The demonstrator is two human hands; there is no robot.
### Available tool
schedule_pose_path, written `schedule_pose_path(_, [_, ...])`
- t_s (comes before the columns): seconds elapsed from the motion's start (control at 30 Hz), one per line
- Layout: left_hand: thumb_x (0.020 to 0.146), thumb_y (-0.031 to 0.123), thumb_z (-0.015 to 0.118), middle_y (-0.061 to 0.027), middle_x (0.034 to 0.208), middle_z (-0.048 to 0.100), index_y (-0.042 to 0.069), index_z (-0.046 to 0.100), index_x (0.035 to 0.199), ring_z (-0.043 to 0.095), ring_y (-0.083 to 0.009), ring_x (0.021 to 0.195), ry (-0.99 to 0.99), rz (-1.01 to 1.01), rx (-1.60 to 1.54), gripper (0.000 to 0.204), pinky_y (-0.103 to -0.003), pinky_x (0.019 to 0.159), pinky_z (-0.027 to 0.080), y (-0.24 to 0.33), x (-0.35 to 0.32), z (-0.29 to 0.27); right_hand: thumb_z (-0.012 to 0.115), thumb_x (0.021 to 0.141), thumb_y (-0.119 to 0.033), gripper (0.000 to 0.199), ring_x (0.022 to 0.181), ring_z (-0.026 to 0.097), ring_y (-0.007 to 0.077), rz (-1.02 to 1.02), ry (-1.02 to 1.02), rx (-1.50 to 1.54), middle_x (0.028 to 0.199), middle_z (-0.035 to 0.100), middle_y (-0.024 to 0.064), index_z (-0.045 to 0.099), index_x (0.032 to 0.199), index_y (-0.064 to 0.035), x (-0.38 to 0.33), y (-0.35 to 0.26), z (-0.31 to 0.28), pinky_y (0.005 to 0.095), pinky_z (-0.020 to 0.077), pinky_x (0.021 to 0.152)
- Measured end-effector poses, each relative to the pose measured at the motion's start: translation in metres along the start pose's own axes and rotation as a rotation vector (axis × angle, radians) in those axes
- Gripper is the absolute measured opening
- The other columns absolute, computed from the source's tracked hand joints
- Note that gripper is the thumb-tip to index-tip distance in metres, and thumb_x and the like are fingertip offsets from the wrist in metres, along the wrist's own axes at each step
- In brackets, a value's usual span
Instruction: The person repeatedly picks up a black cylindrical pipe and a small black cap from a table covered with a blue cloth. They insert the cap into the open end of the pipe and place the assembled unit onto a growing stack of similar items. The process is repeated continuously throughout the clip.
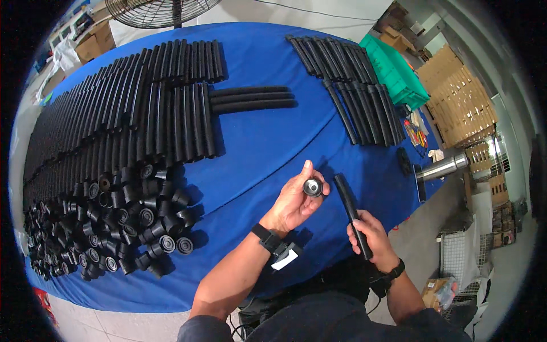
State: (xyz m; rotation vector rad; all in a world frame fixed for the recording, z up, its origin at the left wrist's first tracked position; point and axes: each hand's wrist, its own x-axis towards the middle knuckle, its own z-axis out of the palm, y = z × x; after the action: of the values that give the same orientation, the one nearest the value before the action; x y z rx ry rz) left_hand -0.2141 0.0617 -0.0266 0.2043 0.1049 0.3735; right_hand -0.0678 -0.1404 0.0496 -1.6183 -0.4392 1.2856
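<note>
My left hand [295,202] is closed around a short black round cap [313,187], its hollow end turned up so that a pale inside shows. To its right, my right hand [370,233] grips a black tube [345,196] near the lower end; the tube slants up and leftward. Cap and tube are apart, both held above the blue cloth. At the left lies a loose heap of similar black caps [122,219], several showing ringed ends. Behind the heap, many black tubes [137,102] lie side by side in rows.
Three tubes [253,97] lie crosswise at the rows' right end. More tubes, with wider ends [364,108], lie at the far right beside a green crate [393,71]. A steel flask [441,168] and pliers [417,137] are near the right edge. A fan [156,11] stands behind the table.
</note>
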Motion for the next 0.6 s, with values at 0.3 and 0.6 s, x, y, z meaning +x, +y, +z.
schedule_pose_path(0.3, [0.095,0.068,0.049,-0.0020,0.082,0.051,0.011,0.063,0.098,0.047,-0.0169,0.071,0.212,0.277,0.016,0.059,-0.029,0.065,0.043,0.002,0.003,-0.003,0.046,0.108,-0.019,0.048,0.058,0.058,0.0123,-0.077,-0.307,-0.207,0.092,0.062,0.0091,0.035,0.152,-0.0030,-0.027,-0.008,0.039,0.0255,0.0466,0.046])
schedule_pose_path(0.6, [0.095,0.070,0.048,-0.0047,0.082,0.053,0.009,0.063,0.096,0.053,-0.0199,0.076,0.204,0.254,-0.068,0.062,-0.034,0.066,0.049,0.007,0.001,0.003,0.047,0.108,-0.026,0.045,0.054,0.057,0.0134,-0.035,-0.349,0.010,0.089,0.061,0.0077,0.041,0.147,-0.0031,-0.004,0.020,0.051,0.0254,0.0442,0.043])
